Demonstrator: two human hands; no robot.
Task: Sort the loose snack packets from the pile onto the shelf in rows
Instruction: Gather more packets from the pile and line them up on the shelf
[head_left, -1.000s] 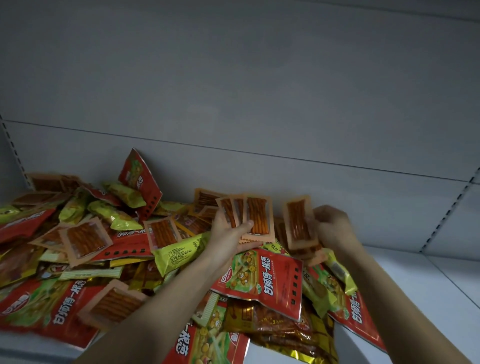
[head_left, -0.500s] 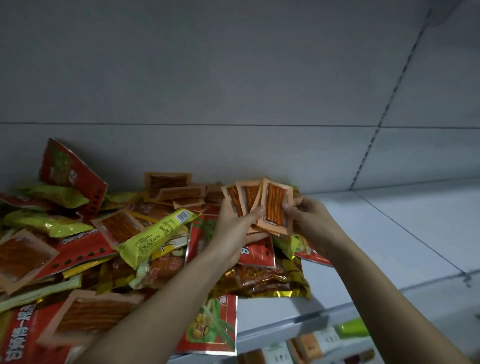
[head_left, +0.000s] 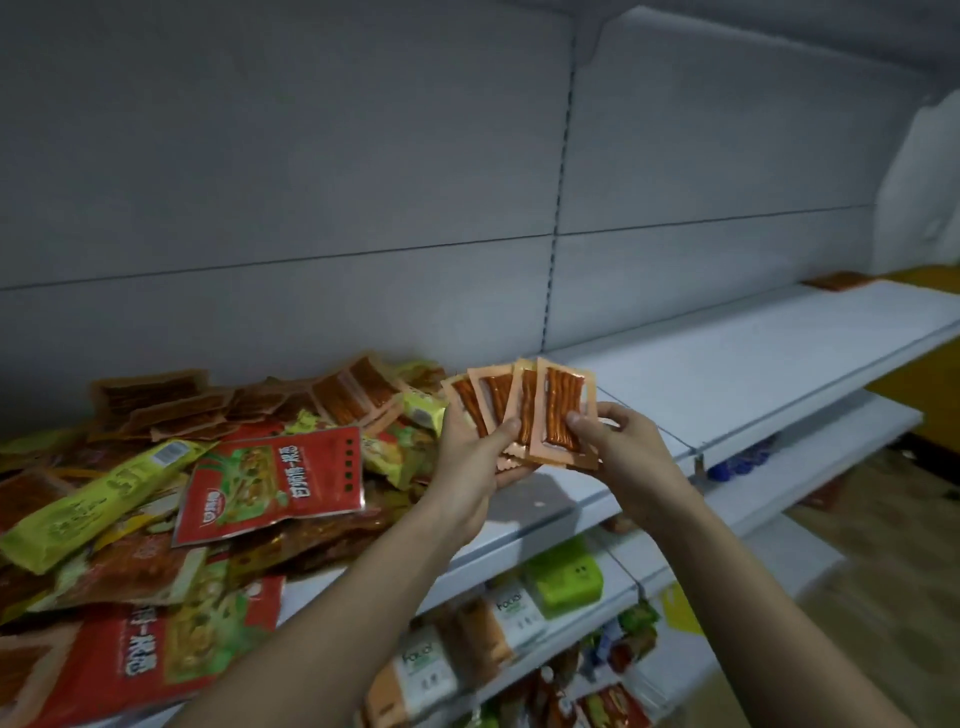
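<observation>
Swung rightward off the pile (head_left: 171, 499), both hands grip fanned orange packets (head_left: 524, 410) above the white shelf (head_left: 727, 364).

Orange packets (head_left: 519, 410) (striped); white shelf (head_left: 727, 358)

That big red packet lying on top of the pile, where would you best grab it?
The red packet lies flat, face up, on the pile. Its right edge, the short one nearest the left hand, looks free, so I would pinch that edge from the right, thumb on top, fingers slipped beneath.
</observation>
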